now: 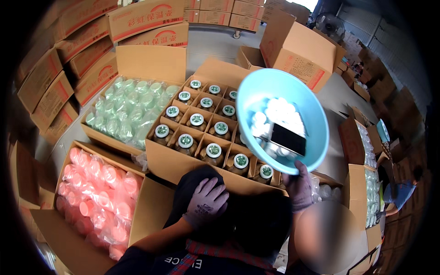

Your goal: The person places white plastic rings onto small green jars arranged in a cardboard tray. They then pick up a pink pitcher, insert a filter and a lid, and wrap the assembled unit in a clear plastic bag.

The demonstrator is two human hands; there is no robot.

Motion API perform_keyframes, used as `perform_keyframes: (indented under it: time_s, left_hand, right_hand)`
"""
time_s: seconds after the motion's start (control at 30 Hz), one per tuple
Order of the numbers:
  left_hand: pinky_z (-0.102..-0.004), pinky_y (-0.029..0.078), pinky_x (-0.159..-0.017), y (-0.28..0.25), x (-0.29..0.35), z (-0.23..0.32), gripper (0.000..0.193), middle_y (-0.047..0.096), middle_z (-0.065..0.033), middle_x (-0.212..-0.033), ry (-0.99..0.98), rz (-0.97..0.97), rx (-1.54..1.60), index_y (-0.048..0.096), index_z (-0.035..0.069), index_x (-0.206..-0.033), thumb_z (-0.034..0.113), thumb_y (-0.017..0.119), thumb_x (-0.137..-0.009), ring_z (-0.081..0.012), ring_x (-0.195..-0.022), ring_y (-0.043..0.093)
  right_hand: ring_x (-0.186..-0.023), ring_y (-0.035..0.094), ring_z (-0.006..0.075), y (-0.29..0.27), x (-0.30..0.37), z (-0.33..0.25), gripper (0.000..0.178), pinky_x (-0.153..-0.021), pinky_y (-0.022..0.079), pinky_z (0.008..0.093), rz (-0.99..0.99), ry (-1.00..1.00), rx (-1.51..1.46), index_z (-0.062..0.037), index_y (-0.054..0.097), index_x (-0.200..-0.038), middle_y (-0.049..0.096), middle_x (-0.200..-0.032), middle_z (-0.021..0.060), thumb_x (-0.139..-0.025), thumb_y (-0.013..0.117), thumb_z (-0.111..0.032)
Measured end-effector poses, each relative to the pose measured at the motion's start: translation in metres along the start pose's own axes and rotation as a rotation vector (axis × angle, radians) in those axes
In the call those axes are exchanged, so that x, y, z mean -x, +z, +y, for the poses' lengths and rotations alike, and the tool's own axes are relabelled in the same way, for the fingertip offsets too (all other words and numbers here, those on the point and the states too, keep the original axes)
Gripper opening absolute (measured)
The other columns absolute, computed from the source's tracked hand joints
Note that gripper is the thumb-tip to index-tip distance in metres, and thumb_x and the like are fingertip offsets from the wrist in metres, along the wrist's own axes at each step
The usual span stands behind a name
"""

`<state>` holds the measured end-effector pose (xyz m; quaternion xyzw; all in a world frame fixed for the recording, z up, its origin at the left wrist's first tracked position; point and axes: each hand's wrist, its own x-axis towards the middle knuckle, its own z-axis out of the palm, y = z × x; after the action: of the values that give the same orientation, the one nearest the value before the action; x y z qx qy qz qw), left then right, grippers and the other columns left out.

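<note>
My right hand [300, 188], in a grey-purple glove, grips the near rim of a light blue plastic basin [250, 98]. Small white round pieces [282, 112] lie in the basin, and a phone with a dark screen [288, 139] rests on them. The basin is tilted over the right side of an open carton [172, 158] with cardboard dividers. Bottles with white-rimmed green tops [197, 120] stand in its compartments; the basin hides some. My left hand [207, 201], gloved alike, lies flat on my dark-clothed knee with its fingers out, holding nothing.
Left of the divided carton stand open boxes of bagged pale green containers [133, 103] and bagged pink ones [98, 197]. Printed cartons [146, 18] are stacked behind. A large open carton [300, 55] stands beyond the basin. A person in blue [403, 190] is at the far right.
</note>
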<state>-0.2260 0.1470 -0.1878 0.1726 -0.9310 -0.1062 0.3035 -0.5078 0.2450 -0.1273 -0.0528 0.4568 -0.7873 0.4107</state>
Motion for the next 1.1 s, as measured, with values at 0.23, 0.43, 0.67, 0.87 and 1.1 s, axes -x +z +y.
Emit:
perform_keyframes:
  time_s: [0.23, 0.43, 0.67, 0.87, 1.1]
  left_hand:
    - [-0.0489, 0.037, -0.105, -0.015, 0.008, -0.024, 0.030, 0.062, -0.0079, -0.112, 0.022, -0.025, 0.251, 0.066, 0.009, -0.104, 0.020, 0.069, -0.076, -0.0313, -0.118, 0.052]
    - [-0.0472, 0.044, -0.100, -0.025, 0.022, -0.044, 0.032, 0.065, -0.0062, -0.107, 0.002, 0.075, 0.445, 0.067, 0.010, -0.105, 0.016, 0.071, -0.074, -0.0279, -0.109, 0.060]
    - [-0.0469, 0.047, -0.097, -0.023, 0.022, -0.063, 0.031, 0.066, -0.0063, -0.106, -0.004, 0.150, 0.582, 0.066, 0.009, -0.103, 0.015, 0.072, -0.074, -0.0277, -0.105, 0.062]
    - [-0.0439, 0.050, -0.087, -0.017, 0.015, -0.071, 0.029, 0.068, -0.0088, -0.102, 0.016, 0.181, 0.683, 0.069, 0.005, -0.097, 0.011, 0.069, -0.069, -0.0282, -0.098, 0.064]
    - [-0.0436, 0.051, -0.082, -0.017, 0.014, -0.084, 0.028, 0.068, -0.0115, -0.103, -0.008, 0.148, 0.681, 0.070, 0.003, -0.095, 0.012, 0.069, -0.069, -0.0299, -0.096, 0.064]
  right_hand:
    - [-0.073, 0.066, 0.0153, 0.105, -0.121, 0.061, 0.019, -0.057, 0.060, 0.0285, -0.096, 0.207, 0.091, -0.0062, 0.058, -0.101, 0.066, -0.088, 0.0044, -0.088, 0.064, -0.020]
    - [-0.061, 0.066, 0.0225, 0.157, -0.153, 0.070, 0.048, -0.054, 0.057, 0.0305, -0.105, 0.242, 0.869, -0.0030, 0.060, -0.105, 0.066, -0.081, 0.0110, -0.091, 0.056, -0.048]
    - [-0.081, 0.067, 0.0314, 0.209, -0.160, 0.032, 0.043, -0.078, 0.052, 0.0408, -0.027, -0.775, 2.046, -0.0037, 0.068, -0.091, 0.069, -0.086, 0.0174, -0.092, 0.052, -0.044]
    - [-0.097, 0.065, 0.0318, 0.256, -0.201, 0.078, 0.031, -0.087, 0.051, 0.0392, -1.009, -0.273, 2.028, -0.0094, 0.070, -0.105, 0.070, -0.095, 0.0153, -0.078, 0.057, -0.019]
    - [-0.093, 0.067, 0.0307, 0.267, -0.232, 0.130, 0.032, -0.080, 0.053, 0.0411, -1.144, -0.568, 2.446, -0.0169, 0.068, -0.109, 0.069, -0.097, 0.0128, -0.080, 0.054, -0.017]
